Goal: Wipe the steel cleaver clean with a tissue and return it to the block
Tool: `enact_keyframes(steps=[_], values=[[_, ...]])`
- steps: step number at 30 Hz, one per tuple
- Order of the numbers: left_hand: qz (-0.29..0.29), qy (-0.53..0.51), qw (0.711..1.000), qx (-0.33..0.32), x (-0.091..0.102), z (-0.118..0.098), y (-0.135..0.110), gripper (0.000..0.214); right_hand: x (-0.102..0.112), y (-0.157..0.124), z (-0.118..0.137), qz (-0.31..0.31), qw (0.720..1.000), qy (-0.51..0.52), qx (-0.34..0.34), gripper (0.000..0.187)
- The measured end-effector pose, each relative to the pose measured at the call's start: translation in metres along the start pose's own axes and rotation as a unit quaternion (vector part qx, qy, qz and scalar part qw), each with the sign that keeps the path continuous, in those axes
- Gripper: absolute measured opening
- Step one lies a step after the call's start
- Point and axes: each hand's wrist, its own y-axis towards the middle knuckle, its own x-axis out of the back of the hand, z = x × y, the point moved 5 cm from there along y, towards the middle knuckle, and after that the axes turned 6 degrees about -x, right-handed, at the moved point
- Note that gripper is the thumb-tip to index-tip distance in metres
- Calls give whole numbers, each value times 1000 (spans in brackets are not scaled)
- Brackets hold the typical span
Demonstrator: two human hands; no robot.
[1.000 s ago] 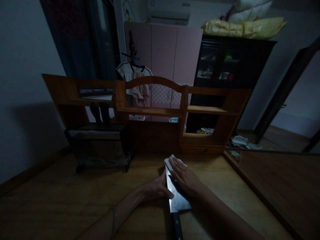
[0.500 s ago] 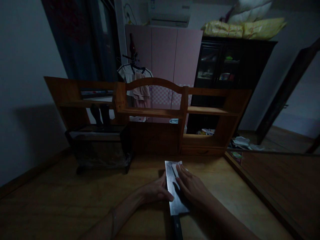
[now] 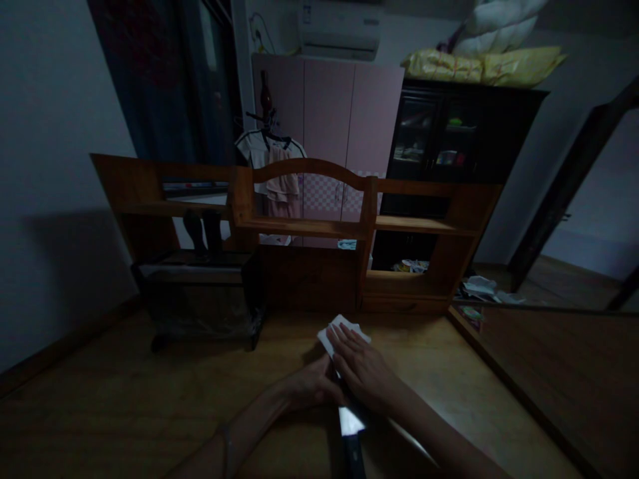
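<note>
A kitchen cleaver [image 3: 351, 420] with a broad metal blade and a black handle points away from me above the wooden desk. My left hand [image 3: 315, 386] holds the blade from its left side, thumb on the upper face and the other fingers out of sight beneath. Flat over the blade's far part lies my right hand [image 3: 363, 372], pressing a white tissue [image 3: 341, 324] against it. That tissue sticks out past the fingertips, and hand and tissue cover most of the blade.
On the wooden desk [image 3: 279, 332] a dark knife block [image 3: 200, 293] with black handles in it stands at the left. A wooden shelf unit [image 3: 309, 229] runs along the back edge. To the right is a raised wooden rim [image 3: 499, 366].
My right hand has slid the tissue leftward across the blade, so the tissue now shows spread out over its far end. My left hand keeps its hold on the cleaver.
</note>
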Motion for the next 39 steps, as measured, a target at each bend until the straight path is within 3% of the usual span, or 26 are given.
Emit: enact_keyframes(steps=[4, 8, 12, 17, 19, 22, 25, 29, 33, 39], values=[[5, -2, 1000, -12, -2, -1, 1, 99, 2, 11, -2, -7, 1000, -2, -2, 52], [13, -2, 1000, -17, -5, -5, 1, 113, 0, 5, -8, -23, 1000, 3, -13, 52], [31, -14, 999, -22, -11, -9, 0, 126, -7, -6, -34, -45, 997, 5, -58, 52], [43, -23, 998, -32, -11, -9, 1, 125, -1, -15, -61, -56, 991, 52, -112, 53], [44, -23, 998, -34, -10, -8, 1, 123, 8, -16, -58, -67, 988, 67, -119, 53], [34, -12, 999, -25, -7, -7, 1, 116, 15, -14, -31, -57, 994, 63, -62, 52], [5, 7, 1000, -6, -2, -3, 0, 92, 8, -12, -1, -7, 999, 35, 3, 52], [-17, 17, 1000, -2, 2, 0, -2, 78, 3, -10, 11, 13, 1000, 1, 16, 51], [-9, 10, 1000, -3, -3, -3, -2, 83, 7, -10, 7, 7, 1000, -19, 13, 51], [19, -28, 999, -23, -9, -8, 0, 120, 7, -21, -17, -22, 1000, 5, -21, 50]])
